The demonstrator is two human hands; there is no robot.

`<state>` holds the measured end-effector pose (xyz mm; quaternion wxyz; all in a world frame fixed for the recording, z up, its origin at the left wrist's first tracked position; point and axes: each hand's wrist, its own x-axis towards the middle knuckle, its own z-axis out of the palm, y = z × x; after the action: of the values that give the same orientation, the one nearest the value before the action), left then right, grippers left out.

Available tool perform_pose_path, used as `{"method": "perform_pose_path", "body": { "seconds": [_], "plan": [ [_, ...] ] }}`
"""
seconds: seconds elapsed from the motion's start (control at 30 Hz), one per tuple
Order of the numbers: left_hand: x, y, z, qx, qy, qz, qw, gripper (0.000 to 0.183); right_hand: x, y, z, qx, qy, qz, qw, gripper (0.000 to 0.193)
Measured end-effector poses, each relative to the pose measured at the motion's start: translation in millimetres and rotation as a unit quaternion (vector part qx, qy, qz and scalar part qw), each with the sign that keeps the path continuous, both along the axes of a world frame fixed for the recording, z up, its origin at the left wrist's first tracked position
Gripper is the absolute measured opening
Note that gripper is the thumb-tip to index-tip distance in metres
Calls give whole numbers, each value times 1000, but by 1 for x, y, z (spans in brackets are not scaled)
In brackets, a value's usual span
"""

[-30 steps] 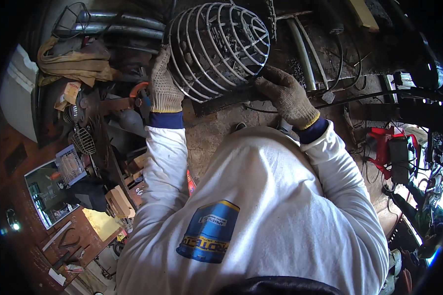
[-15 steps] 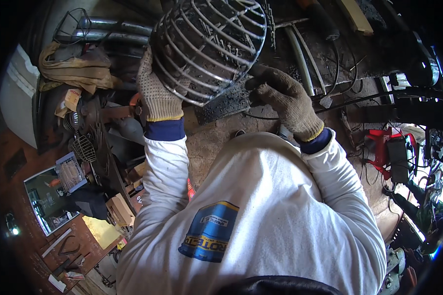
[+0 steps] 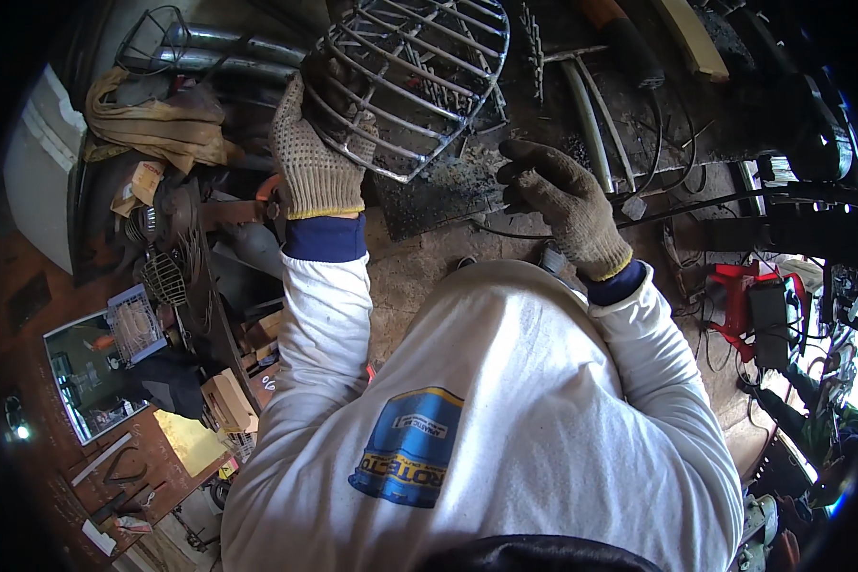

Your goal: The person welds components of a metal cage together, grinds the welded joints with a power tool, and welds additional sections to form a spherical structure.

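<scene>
A rounded metal wire cage (image 3: 416, 93) with parallel curved bars is raised over the dark workbench at the top. My left hand (image 3: 319, 160), in a knitted, dotted work glove, grips the cage at its lower left side; its fingertips are partly hidden behind the bars. Apart from the cage, to its lower right, is my right hand (image 3: 570, 200) in a soiled brown glove. Its fingers are loosely bent and spread, with nothing visible in them. Several short metal rods (image 3: 532, 57) lie on the bench beyond the cage.
An orange and black tool (image 3: 629, 48) with a cable lies at the bench's far right, beside metal bars (image 3: 589, 119) and a wooden strip (image 3: 691, 40). Tan cloth (image 3: 157, 124) and steel tubes (image 3: 234, 48) are at left. A red stand (image 3: 734, 300) is on the right.
The cage has turned in my left hand, showing its bars from another angle with a pointed lower edge. My right hand has drawn slightly away to the right.
</scene>
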<state>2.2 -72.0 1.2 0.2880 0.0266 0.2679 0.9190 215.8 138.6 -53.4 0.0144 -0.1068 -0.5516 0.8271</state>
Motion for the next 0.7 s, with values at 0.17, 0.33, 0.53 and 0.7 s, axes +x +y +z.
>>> {"method": "perform_pose_path", "body": {
  "seconds": [0.17, 0.33, 0.53, 0.7],
  "plan": [
    [-1, 1, -9, 14, 6, -25, 1000, 31, 3, 2, 0, 10, -18, -6, 1000, 40],
    [5, 10, -24, -53, -44, 78, 995, 32, 8, 3, -4, 8, -31, -3, 999, 39],
    [8, 14, -49, -98, -50, 83, 990, 37, 14, 6, -11, 1, -50, 0, 999, 38],
    [3, 4, -61, -49, -48, 19, 997, 38, 19, 11, -13, -6, -55, 3, 998, 39]
  ]
}}
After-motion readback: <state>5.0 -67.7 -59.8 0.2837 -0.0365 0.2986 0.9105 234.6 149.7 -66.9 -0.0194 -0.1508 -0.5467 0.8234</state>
